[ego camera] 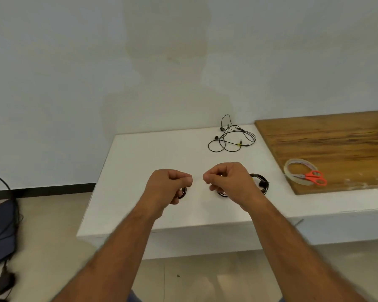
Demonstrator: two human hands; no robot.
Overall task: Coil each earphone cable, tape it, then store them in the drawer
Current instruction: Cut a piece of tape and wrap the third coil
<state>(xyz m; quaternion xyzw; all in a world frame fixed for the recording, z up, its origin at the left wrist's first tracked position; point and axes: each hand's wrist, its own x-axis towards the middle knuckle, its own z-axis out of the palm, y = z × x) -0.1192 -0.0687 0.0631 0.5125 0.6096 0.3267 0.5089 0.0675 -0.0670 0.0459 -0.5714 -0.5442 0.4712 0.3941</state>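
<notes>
Taping a coiled earphone cable at the white table

The left hand [169, 182] is curling its fingers around a small coiled cable [182, 192], which is peeking out at the hand's 5 o'clock side. The right hand [226, 178] is pinching thumb and forefinger together; a faint clear strip seems to be stretching between the two hands, probably tape, though it is too thin to tell for sure.

A second coil [259, 184] is lying on the table [140, 171] at 3 o'clock from the right hand, partly hidden under it. The loose earphones [231, 138] are sitting untidily at 12 o'clock, well apart from both hands. The tape roll [298, 174] and scissors [314, 177] are resting on the wooden board [336, 138] at 3 o'clock.

The cable is likely handling light, soft and springy, so it is wanting a grip across all loops at once, or it will be uncoiling
</notes>
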